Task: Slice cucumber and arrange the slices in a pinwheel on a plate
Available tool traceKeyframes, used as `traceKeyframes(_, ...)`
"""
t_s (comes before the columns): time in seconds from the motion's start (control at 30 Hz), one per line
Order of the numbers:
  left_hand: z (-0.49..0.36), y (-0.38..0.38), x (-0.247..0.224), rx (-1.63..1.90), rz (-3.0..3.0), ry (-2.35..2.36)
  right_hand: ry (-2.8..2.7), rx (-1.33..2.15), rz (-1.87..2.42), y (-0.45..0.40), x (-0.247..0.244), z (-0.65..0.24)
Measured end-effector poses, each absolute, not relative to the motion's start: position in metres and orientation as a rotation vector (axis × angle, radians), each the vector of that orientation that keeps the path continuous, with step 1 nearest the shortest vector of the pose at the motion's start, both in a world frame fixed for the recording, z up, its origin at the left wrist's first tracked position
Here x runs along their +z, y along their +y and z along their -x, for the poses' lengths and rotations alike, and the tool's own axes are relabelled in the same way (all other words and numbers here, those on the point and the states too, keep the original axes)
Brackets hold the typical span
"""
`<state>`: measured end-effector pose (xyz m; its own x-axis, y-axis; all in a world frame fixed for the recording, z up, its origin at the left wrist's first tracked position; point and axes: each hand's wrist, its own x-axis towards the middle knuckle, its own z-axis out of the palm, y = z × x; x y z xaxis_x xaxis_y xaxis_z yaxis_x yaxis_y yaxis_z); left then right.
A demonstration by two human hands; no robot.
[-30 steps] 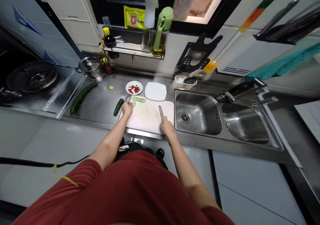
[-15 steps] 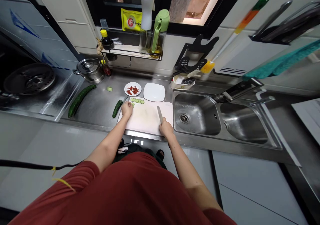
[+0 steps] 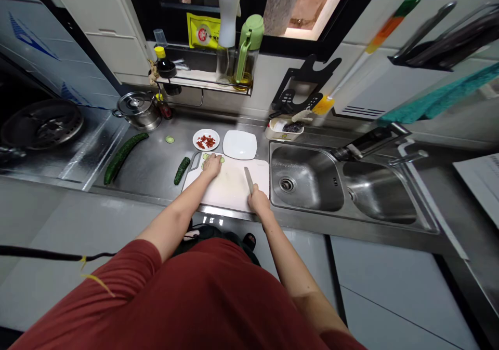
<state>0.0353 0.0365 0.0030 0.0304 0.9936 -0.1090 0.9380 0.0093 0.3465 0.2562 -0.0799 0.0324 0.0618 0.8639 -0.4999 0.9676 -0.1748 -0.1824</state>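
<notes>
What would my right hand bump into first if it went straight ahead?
Your right hand holds a kitchen knife, so the blade goes first. It is over the white cutting board. Past the board, the first thing looks like the white square plate, though depth is hard to judge.

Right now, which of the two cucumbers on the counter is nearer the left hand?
The shorter cucumber, beside the cutting board, next to the left hand; the longer cucumber lies farther left.

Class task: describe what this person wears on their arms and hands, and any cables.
The left hand and right hand are bare. Short rust-red sleeves cover the upper arms; a black cable with a yellow strip runs beside the left sleeve.
</notes>
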Motion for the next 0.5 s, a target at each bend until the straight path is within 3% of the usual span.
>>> traceKeyframes(0.5, -0.0376, 0.0429, 0.0041, 0.336, -1.965, 1.992, 1.895, -0.744, -2.132, -0.0796, 0.0305, -0.2578)
